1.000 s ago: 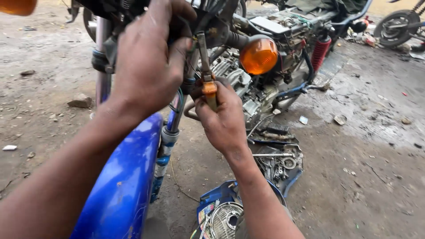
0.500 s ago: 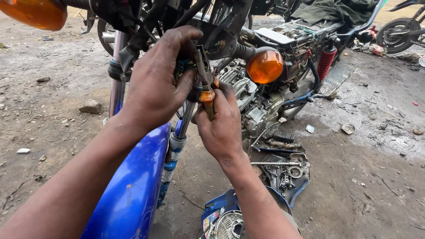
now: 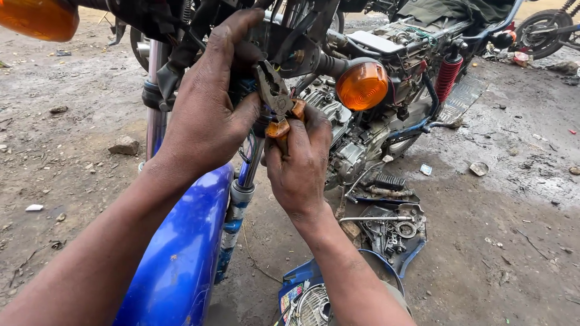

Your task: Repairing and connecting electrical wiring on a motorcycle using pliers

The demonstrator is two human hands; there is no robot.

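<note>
My right hand (image 3: 300,163) grips orange-handled pliers (image 3: 275,102), jaws pointing up into the wiring behind the headlight area of a blue motorcycle (image 3: 181,253). My left hand (image 3: 208,115) wraps around the wires and bracket beside the plier jaws, fingers curled over the top. What the jaws pinch is hidden by my left fingers. An orange turn signal (image 3: 361,86) sticks out just right of the pliers.
A second orange signal (image 3: 39,18) sits top left. Chrome fork tube (image 3: 154,121) and blue fender lie under my left arm. On the dirt ground lie a tray of bolts and tools (image 3: 389,226), a stone (image 3: 124,145), and a blue part with a grille (image 3: 308,299). A wheel (image 3: 544,24) stands far right.
The view has shifted down and closer. Both hands stay on the wiring; the pliers have tilted and their jaws now show more plainly beside my left thumb.
</note>
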